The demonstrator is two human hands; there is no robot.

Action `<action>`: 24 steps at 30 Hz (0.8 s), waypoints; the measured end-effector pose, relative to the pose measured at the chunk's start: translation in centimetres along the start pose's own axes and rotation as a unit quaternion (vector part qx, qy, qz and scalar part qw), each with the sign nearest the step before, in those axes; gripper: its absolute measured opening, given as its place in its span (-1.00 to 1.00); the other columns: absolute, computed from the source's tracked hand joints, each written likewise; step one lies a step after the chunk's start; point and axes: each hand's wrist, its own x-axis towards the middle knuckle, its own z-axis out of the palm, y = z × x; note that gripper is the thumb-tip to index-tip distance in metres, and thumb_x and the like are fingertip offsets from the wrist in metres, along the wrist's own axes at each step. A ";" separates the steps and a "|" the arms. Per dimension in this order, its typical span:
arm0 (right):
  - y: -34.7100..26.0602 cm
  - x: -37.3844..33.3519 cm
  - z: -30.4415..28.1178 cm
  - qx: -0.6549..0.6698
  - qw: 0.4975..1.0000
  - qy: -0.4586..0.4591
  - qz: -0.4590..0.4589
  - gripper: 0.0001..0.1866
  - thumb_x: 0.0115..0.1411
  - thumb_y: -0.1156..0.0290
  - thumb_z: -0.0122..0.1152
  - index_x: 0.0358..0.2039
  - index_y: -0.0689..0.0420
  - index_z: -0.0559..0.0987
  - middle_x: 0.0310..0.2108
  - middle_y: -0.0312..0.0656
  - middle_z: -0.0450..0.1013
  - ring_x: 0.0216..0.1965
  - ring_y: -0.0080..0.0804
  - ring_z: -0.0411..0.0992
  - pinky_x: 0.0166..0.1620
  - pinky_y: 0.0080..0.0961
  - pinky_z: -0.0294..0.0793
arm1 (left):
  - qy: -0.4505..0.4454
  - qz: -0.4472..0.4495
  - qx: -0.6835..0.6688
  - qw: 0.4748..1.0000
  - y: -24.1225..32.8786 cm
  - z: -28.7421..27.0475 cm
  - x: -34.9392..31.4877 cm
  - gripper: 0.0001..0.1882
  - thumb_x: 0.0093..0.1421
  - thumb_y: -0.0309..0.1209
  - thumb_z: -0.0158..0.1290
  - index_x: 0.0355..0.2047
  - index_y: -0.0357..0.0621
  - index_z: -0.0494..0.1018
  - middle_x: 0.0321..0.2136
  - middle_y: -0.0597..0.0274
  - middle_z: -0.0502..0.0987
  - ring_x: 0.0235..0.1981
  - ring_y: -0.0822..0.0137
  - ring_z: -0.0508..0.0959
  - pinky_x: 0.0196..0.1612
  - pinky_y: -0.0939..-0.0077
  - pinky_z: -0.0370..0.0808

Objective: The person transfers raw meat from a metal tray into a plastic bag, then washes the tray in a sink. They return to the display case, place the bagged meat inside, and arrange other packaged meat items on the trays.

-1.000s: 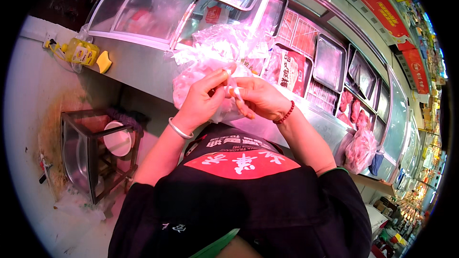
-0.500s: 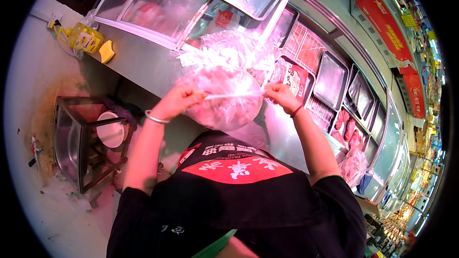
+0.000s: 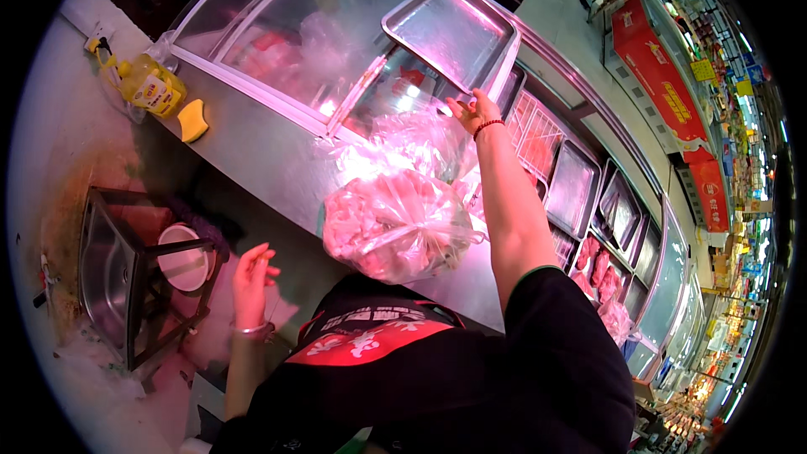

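A tied clear plastic bag of pink meat [image 3: 395,225] rests on the steel edge of the display counter [image 3: 277,164], right in front of me. My right hand [image 3: 468,111] reaches forward over it, fingers apart, touching the lower corner of an empty steel tray [image 3: 450,29] that lies on the glass lid. A red bead bracelet is on that wrist. My left hand [image 3: 252,273] hangs low beside the counter, fingers loosely apart and holding nothing, with a silver bangle on the wrist. A second crumpled clear bag [image 3: 420,141] lies just behind the meat bag.
A yellow bottle [image 3: 151,88] and a yellow sponge [image 3: 193,120] sit at the counter's left end. Below left stands a small steel sink [image 3: 105,273] with a white bowl [image 3: 181,256] beside it. Trays of red meat [image 3: 593,265] fill the case to the right.
Both hands have let go of the bag after pulling its knot tight. The bag now rests on the counter, my right hand has reached up to the tray and my left has dropped.
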 end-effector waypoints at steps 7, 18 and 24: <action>0.0 5.1 0.7 -0.050 0.994 -0.072 -0.058 -0.83 0.20 0.40 -0.02 -0.29 0.23 0.32 -0.37 0.02 0.38 -0.40 -0.04 0.45 -0.29 -0.17 0.52 | 0.082 -0.072 -0.036 0.993 -5.7 -4.7 -6.0 -0.75 0.29 -0.38 -0.10 -0.06 -0.14 0.40 -0.26 0.30 0.50 -0.40 0.55 0.47 -0.39 0.73 0.37; -5.2 1.0 -2.1 -0.202 0.968 -0.125 -0.075 -0.85 0.14 0.45 -0.07 -0.29 0.21 0.40 -0.38 -0.04 0.43 -0.48 -0.19 0.42 -0.45 -0.36 0.50 | 0.083 -0.068 -0.084 0.991 -7.1 -4.5 -9.9 -0.74 0.29 -0.33 -0.09 -0.07 -0.15 0.41 -0.25 0.26 0.54 -0.37 0.53 0.51 -0.35 0.71 0.41; 2.6 -18.4 0.8 -0.314 0.888 -0.244 -0.231 -0.85 0.15 0.38 -0.04 -0.52 0.13 0.32 -0.58 -0.18 0.32 -0.61 -0.38 0.33 -0.55 -0.43 0.38 | 0.111 -0.014 -0.141 0.984 -6.4 -7.8 -9.2 -0.75 0.30 -0.36 -0.10 -0.07 -0.16 0.41 -0.26 0.30 0.52 -0.34 0.54 0.50 -0.32 0.69 0.42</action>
